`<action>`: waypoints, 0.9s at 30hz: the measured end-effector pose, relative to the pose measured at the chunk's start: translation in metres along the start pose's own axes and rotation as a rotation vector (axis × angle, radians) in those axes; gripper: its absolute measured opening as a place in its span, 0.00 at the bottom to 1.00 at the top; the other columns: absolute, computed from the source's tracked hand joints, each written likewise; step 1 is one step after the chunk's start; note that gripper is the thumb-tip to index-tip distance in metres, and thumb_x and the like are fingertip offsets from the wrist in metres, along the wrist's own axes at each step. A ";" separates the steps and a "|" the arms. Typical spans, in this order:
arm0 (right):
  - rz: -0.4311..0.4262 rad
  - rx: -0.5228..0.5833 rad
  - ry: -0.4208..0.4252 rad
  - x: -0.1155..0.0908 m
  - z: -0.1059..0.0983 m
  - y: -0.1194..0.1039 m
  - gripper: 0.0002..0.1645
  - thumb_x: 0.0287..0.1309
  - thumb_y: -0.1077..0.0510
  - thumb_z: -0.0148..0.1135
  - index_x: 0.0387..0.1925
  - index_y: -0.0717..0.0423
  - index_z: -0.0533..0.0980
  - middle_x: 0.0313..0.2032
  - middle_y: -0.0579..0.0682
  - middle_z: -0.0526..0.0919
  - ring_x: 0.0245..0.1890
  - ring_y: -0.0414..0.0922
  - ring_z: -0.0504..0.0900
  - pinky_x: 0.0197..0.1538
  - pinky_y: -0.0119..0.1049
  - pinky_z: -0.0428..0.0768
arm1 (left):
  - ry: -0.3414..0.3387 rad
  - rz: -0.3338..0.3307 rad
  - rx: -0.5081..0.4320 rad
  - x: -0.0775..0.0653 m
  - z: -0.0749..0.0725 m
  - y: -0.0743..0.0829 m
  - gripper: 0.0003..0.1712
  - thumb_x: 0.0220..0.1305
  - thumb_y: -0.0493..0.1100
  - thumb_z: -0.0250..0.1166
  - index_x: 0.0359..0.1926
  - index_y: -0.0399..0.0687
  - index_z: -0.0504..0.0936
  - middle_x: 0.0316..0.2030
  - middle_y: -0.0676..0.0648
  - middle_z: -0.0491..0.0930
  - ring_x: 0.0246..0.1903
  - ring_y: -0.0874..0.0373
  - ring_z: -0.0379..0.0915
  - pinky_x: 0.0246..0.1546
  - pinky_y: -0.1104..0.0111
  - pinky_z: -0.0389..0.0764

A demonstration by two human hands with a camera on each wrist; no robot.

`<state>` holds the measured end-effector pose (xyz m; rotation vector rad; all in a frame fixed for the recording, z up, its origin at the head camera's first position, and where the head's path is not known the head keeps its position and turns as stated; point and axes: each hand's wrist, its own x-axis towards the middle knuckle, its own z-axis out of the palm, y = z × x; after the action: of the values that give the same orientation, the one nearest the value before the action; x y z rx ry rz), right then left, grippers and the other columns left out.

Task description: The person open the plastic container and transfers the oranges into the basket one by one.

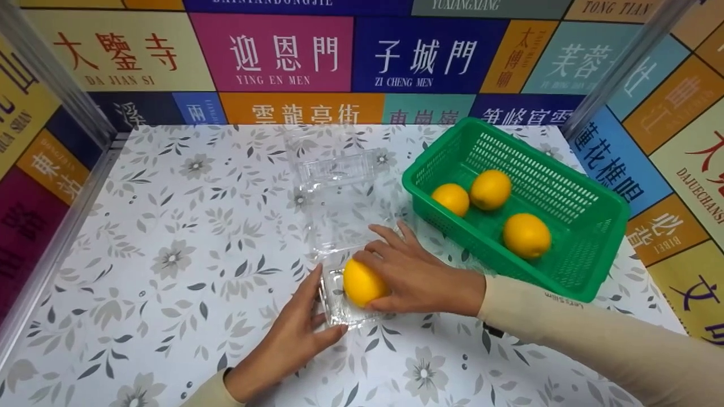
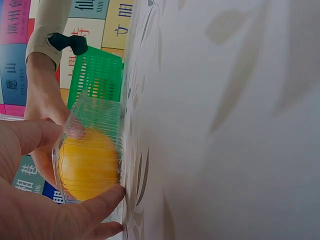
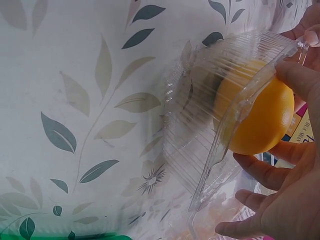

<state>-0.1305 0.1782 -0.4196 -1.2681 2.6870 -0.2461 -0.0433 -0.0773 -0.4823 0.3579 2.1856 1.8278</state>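
Note:
An orange (image 1: pixel 365 282) sits partly inside the near tray of a clear plastic clamshell box (image 1: pixel 353 323). My right hand (image 1: pixel 410 277) grips it from above and the right, thumb at the near side and fingers over the far side. In the right wrist view the orange (image 3: pixel 265 120) dips past the box's rim, behind the ribbed wall (image 3: pixel 200 125). With thumb and fingers spread round the near left corner, my left hand (image 1: pixel 288 333) holds the box. The left wrist view shows the left hand's fingers (image 2: pixel 100 205) against its ribbed side.
At the right stands a green plastic basket (image 1: pixel 613 226) with three oranges (image 1: pixel 526 235) in it. The box's clear lid (image 1: pixel 350 215) lies folded back, away from me, on the floral tablecloth (image 1: pixel 169 316). Printed panels (image 1: pixel 283 53) wall in the table's back and sides.

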 end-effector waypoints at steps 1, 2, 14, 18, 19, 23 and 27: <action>-0.001 0.003 -0.003 0.000 0.000 0.000 0.47 0.66 0.32 0.74 0.76 0.51 0.72 0.69 0.53 0.80 0.85 0.62 0.55 0.81 0.78 0.44 | 0.000 0.000 -0.003 0.000 0.000 0.000 0.67 0.65 0.31 0.76 0.90 0.43 0.39 0.87 0.33 0.46 0.81 0.38 0.59 0.70 0.60 0.78; 0.000 0.009 -0.006 0.000 0.000 0.000 0.48 0.66 0.32 0.74 0.76 0.52 0.72 0.69 0.53 0.80 0.85 0.63 0.54 0.81 0.78 0.44 | 0.000 0.002 -0.003 0.000 0.000 0.000 0.67 0.65 0.31 0.76 0.90 0.42 0.39 0.87 0.33 0.46 0.81 0.38 0.60 0.69 0.60 0.78; 0.005 0.023 -0.014 0.001 0.003 0.001 0.47 0.63 0.34 0.76 0.74 0.53 0.71 0.68 0.53 0.80 0.84 0.61 0.56 0.82 0.75 0.45 | 0.003 0.012 -0.029 0.000 0.001 0.000 0.67 0.65 0.29 0.76 0.90 0.41 0.39 0.87 0.32 0.47 0.80 0.36 0.61 0.69 0.62 0.78; -0.014 0.005 0.017 0.001 0.004 0.002 0.44 0.62 0.36 0.75 0.71 0.52 0.73 0.64 0.51 0.82 0.82 0.59 0.60 0.82 0.74 0.49 | 0.004 0.000 -0.006 0.000 0.001 0.001 0.66 0.65 0.31 0.76 0.90 0.39 0.40 0.87 0.31 0.47 0.81 0.38 0.60 0.68 0.62 0.79; -0.018 0.001 0.023 0.001 0.004 0.002 0.44 0.61 0.36 0.75 0.70 0.52 0.74 0.63 0.51 0.82 0.82 0.58 0.60 0.82 0.74 0.50 | 0.004 0.000 -0.002 0.000 0.001 0.001 0.66 0.65 0.31 0.76 0.89 0.38 0.40 0.87 0.31 0.47 0.81 0.38 0.60 0.69 0.61 0.79; -0.012 0.001 0.025 0.001 0.002 0.003 0.43 0.62 0.34 0.73 0.70 0.52 0.74 0.64 0.50 0.83 0.81 0.56 0.61 0.82 0.72 0.48 | 0.007 0.011 -0.002 0.000 0.001 0.002 0.65 0.65 0.32 0.77 0.89 0.36 0.41 0.86 0.28 0.48 0.80 0.36 0.60 0.68 0.61 0.79; -0.019 0.014 0.040 -0.001 -0.002 0.003 0.44 0.62 0.33 0.72 0.71 0.52 0.74 0.64 0.51 0.83 0.81 0.56 0.61 0.83 0.71 0.48 | 0.007 0.023 -0.013 0.000 0.001 0.001 0.65 0.64 0.31 0.76 0.89 0.35 0.41 0.85 0.27 0.49 0.80 0.35 0.60 0.68 0.61 0.79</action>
<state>-0.1323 0.1808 -0.4179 -1.2994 2.7026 -0.2954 -0.0431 -0.0759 -0.4811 0.3762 2.1822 1.8577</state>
